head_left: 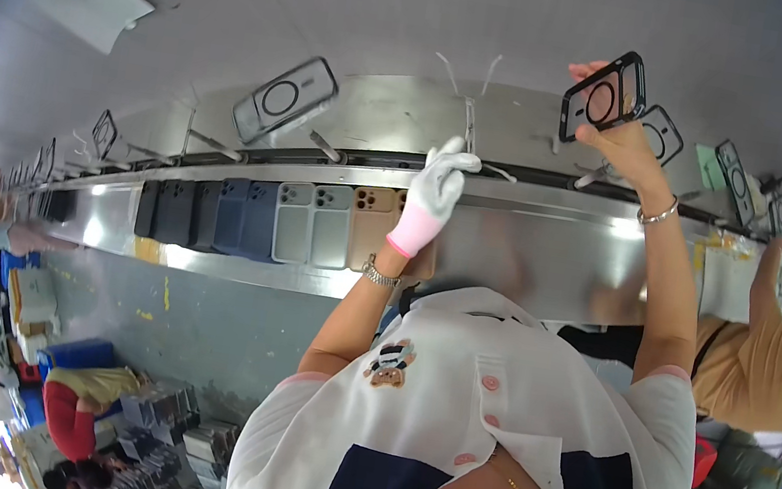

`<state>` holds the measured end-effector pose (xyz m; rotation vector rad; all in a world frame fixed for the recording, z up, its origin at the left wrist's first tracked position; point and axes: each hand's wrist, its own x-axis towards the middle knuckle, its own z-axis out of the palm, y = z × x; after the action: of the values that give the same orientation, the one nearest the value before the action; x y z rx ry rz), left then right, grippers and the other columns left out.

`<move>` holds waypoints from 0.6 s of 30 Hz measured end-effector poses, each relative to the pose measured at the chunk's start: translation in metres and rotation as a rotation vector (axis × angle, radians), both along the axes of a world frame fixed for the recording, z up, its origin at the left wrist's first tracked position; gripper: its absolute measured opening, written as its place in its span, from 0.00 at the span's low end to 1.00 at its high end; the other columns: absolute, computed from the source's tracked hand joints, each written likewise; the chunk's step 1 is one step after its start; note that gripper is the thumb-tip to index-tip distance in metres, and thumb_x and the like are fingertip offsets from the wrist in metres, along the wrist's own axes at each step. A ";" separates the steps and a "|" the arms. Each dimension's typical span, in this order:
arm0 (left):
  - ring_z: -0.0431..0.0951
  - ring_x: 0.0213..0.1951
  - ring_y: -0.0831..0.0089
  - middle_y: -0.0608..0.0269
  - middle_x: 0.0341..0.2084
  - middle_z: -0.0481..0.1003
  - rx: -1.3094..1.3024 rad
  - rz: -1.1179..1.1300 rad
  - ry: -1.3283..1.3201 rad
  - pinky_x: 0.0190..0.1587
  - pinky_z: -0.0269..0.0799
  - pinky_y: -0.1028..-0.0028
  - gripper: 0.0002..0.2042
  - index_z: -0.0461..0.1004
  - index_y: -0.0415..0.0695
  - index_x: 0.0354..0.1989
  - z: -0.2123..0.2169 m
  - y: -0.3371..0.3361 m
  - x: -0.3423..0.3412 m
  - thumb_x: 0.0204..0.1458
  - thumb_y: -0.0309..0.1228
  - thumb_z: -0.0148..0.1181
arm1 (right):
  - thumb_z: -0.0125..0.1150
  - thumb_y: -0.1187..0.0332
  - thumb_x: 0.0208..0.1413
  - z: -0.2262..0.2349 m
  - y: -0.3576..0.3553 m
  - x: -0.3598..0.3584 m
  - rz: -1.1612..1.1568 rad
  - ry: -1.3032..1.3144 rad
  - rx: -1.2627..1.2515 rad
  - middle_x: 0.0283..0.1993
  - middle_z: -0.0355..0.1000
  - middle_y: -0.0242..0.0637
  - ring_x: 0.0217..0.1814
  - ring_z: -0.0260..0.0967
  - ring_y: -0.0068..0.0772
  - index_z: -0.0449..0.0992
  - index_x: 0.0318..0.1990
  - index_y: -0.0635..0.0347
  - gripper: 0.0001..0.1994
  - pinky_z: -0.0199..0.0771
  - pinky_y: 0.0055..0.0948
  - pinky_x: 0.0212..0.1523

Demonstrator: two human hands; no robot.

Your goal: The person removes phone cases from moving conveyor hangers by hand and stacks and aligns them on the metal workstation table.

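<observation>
- Our right hand [619,137], bare, pinches a dark-rimmed clear phone case [604,96], raised up by the overhead rail [523,175].
- Our left hand [437,191], white glove, fingers bunched narrow on a wire hook [469,127]; can't tell if gripping.
- Row of coloured cases [313,223] below, leaning on the steel shelf [531,255].

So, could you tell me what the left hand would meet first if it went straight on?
Probably the bare wire hook just beyond the gloved left hand's fingertips; depth is unclear, so they may already touch.
</observation>
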<state>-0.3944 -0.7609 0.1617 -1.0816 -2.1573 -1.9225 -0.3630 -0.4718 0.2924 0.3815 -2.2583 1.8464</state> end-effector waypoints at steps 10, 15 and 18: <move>0.68 0.36 0.79 0.64 0.35 0.71 0.228 -0.169 -0.489 0.45 0.67 0.77 0.13 0.62 0.39 0.52 0.007 0.114 -0.041 0.63 0.31 0.48 | 0.76 0.72 0.38 0.003 0.068 0.047 -0.132 -0.234 0.208 0.65 0.62 0.33 0.68 0.56 0.30 0.60 0.61 0.55 0.40 0.53 0.29 0.69; 0.72 0.49 0.74 0.57 0.45 0.72 0.367 -0.406 -0.381 0.51 0.69 0.74 0.10 0.64 0.42 0.40 0.004 0.172 -0.029 0.54 0.21 0.60 | 0.80 0.69 0.28 -0.006 0.102 0.087 -0.182 -0.054 0.174 0.61 0.65 0.35 0.64 0.59 0.33 0.64 0.58 0.56 0.43 0.55 0.31 0.66; 0.76 0.34 0.74 0.58 0.33 0.74 0.135 -0.342 -0.423 0.34 0.73 0.76 0.13 0.63 0.41 0.38 0.024 0.219 -0.012 0.51 0.20 0.62 | 0.80 0.68 0.25 0.006 0.111 0.084 -0.272 -0.037 0.476 0.58 0.66 0.39 0.63 0.60 0.39 0.64 0.59 0.59 0.46 0.57 0.33 0.65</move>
<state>-0.4062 -0.5415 0.1856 -1.1678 -2.0886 -2.6161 -0.2793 -0.3607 0.2984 0.0979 -2.6098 1.1886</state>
